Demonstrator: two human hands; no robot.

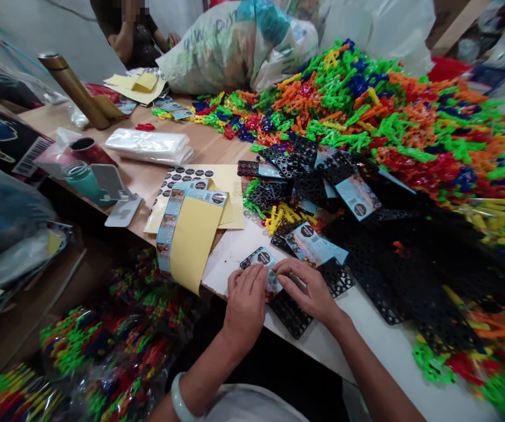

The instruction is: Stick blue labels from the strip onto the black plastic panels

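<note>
Both hands are at the near edge of the desk [393, 346], laid flat with the fingers spread rather than clenched. The left hand [246, 299] and the right hand [309, 290] press their fingertips onto a blue label [264, 259], which lies on a black plastic grid [291, 316] just in front of the person. A pale bracelet [179, 401] sits on the left wrist. Just beyond the hands lies another labelled grid [311, 243], and behind it a loose heap of more grids [296, 176]. To the left, yellow backing sheets [193, 240] with label strips hang over the desk edge. A large pile of coloured plastic pieces [388, 111] covers the far right side.
</note>
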